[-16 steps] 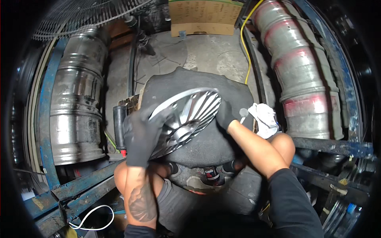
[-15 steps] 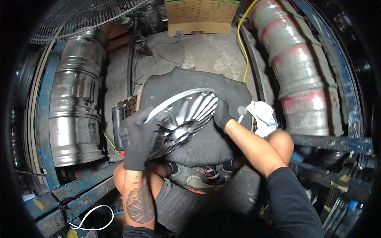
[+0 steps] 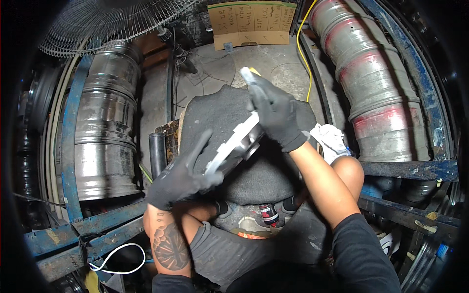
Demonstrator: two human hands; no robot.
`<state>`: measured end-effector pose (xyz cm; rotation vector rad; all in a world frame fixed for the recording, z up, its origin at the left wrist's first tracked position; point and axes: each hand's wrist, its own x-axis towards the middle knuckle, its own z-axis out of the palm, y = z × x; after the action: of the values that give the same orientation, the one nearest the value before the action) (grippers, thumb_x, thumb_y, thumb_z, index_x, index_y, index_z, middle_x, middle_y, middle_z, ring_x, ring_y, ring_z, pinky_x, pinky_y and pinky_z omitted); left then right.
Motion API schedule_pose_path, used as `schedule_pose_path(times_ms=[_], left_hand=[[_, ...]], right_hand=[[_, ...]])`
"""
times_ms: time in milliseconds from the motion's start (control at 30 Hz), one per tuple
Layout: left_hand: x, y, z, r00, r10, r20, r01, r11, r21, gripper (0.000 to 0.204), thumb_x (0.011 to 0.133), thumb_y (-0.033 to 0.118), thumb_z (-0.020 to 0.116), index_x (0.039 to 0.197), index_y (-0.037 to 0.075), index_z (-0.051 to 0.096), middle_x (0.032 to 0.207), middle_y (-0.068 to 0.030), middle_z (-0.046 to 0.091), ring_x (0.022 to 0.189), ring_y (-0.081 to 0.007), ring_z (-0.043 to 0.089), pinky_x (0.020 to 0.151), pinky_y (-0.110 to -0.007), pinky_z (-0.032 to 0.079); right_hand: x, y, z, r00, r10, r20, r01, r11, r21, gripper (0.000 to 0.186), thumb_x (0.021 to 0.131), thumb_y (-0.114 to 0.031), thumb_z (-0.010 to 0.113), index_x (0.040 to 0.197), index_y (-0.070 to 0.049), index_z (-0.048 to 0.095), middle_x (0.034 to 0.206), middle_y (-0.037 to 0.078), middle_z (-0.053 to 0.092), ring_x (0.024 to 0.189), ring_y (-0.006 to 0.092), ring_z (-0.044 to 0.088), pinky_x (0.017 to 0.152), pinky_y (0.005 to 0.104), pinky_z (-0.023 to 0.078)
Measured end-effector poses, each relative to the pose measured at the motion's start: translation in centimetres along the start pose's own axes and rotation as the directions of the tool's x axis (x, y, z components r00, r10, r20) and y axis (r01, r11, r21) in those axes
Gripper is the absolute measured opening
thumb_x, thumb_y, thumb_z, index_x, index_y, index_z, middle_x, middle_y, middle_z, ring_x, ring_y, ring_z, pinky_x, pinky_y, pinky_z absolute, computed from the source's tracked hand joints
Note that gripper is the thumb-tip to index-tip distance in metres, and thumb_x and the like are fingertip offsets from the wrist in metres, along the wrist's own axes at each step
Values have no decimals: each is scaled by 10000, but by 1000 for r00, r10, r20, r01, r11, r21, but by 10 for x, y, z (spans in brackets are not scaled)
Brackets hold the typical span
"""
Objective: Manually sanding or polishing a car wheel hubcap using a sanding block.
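A silver spoked wheel cover point(image 3: 232, 144) is held tilted over the dark mat, seen almost edge-on, with notches along its pale rim. My left hand point(image 3: 181, 180), in a dark glove, holds its lower left end, one finger stretched upward and others at the rim. My right hand point(image 3: 277, 112), also gloved, grips the upper right end and hides that part. Beyond the right fingertips shows a whitish tip with a yellow edge point(image 3: 247, 75); whether it is a separate thing I cannot tell. The fingers are slightly blurred.
The dark mat point(image 3: 195, 115) covers the work surface before me. Stacked metal wheel rims point(image 3: 100, 117) line the left; red-marked ones point(image 3: 383, 119) line the right. A fan point(image 3: 112, 24) stands far left. A white cloth point(image 3: 330, 139) lies right; a dark can point(image 3: 267, 215) stands below.
The wheel cover has turned from showing its spoked face to nearly edge-on. My right hand has moved up and over its upper end; my left hand has lowered slightly, one finger stretched out.
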<state>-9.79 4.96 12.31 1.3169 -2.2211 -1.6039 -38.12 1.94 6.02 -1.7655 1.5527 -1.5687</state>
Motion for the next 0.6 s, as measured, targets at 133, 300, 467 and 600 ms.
schedule_pose_path(times_ms=[133, 300, 467, 600], left_hand=[[39, 12, 4, 952, 178, -247, -178, 984, 24, 748, 1053, 451, 619, 1643, 69, 364, 1527, -214, 557, 1428, -294, 528, 1176, -392, 403], [42, -10, -15, 965, 136, -226, -163, 981, -105, 670, 1118, 499, 492, 1614, 55, 411, 1424, -138, 603, 1305, -207, 587, 1073, -346, 494], [29, -4, -10, 962, -21, -273, -70, 945, -319, 616, 1129, 455, 474, 1607, 70, 419, 1405, -121, 596, 1249, -172, 624, 1043, -325, 529], [19, -7, 3, 965, -60, -256, -72, 877, -475, 651, 1112, 475, 492, 1581, 28, 431, 1429, -143, 587, 1246, -205, 630, 1107, -350, 470]], right_hand=[[3, -47, 20, 982, 131, 137, -186, 806, 562, 454, 1103, -325, 580, 1430, -14, 623, 984, 91, 781, 801, 146, 736, 727, 289, 588], [-52, -43, 9, 958, 227, 176, -287, 780, 556, 430, 1119, -278, 568, 1429, 14, 625, 977, 37, 726, 836, 57, 645, 735, 217, 536], [-62, -42, 1, 898, 327, 295, -438, 740, 511, 433, 1110, -290, 588, 1418, 9, 640, 923, 12, 693, 805, 41, 609, 702, 212, 507], [-56, -41, -3, 848, 368, 382, -527, 667, 526, 400, 1105, -260, 591, 1392, 9, 661, 928, 19, 708, 803, 53, 612, 719, 234, 520]])
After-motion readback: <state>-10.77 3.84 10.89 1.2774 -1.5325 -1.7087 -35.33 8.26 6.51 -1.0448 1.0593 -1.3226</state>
